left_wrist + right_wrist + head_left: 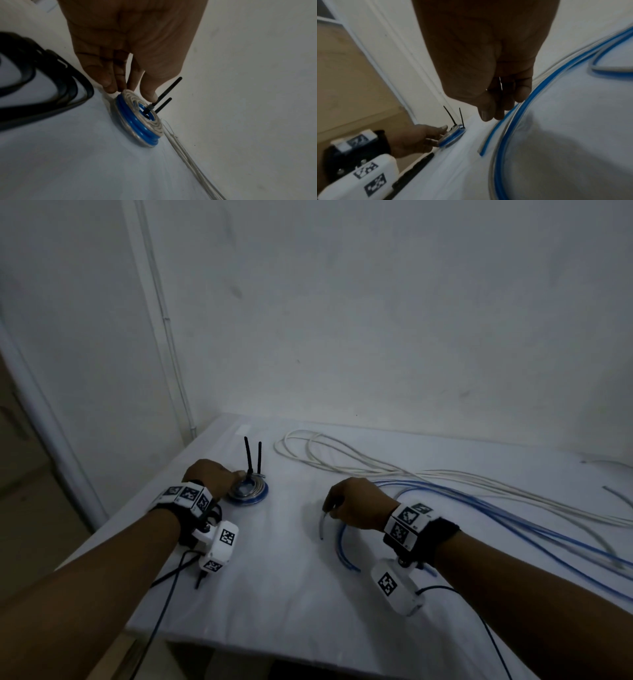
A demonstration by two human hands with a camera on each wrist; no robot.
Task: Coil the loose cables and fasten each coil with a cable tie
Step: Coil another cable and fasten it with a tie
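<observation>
A small coil (248,492) of blue and clear cable lies flat on the white table (291,594), with two black cable ties (252,457) standing up from it. My left hand (219,477) reaches it with straight fingers. In the left wrist view the fingertips (109,86) touch the coil (137,121) at its rim and the thumb rests on a tie (164,97). My right hand (356,501) is to the right, fingers curled down around the loose blue cable (342,546) near its end. The right wrist view shows that cable (501,129) beside the fingertips (498,115).
A long white cable (342,463) lies in loose loops along the back of the table, against the wall. More blue cable (513,518) trails off to the right. Black camera leads (171,583) hang over the table's left front edge.
</observation>
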